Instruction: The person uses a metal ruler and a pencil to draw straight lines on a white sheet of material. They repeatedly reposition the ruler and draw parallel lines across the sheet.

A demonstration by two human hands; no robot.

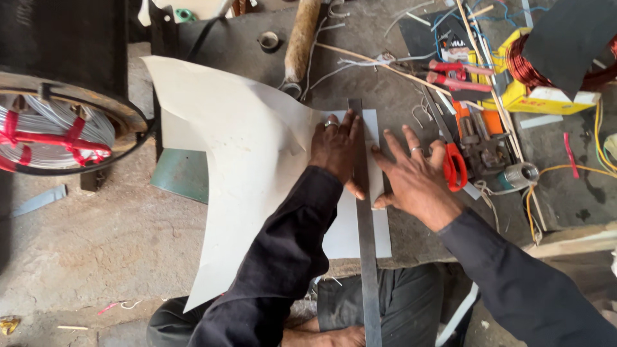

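Observation:
A large white sheet (pixel 238 167) lies across the grey work slab, its left part curling up. A long steel ruler (pixel 364 225) runs from near to far over the sheet's right strip. My left hand (pixel 334 149), with a ring on one finger, presses flat on the sheet just left of the ruler and touches its edge. My right hand (pixel 414 173), fingers spread, rests on the slab and the sheet's right edge, its thumb touching the ruler. Neither hand grips anything.
Red-handled scissors (pixel 455 166) lie just right of my right hand. Red pliers (pixel 453 74), loose wires, a copper wire coil (pixel 530 61) on a yellow box, a wooden handle (pixel 302 38) and a metal fitting (pixel 519 175) crowd the far right. A wound wire spool (pixel 51 132) stands left.

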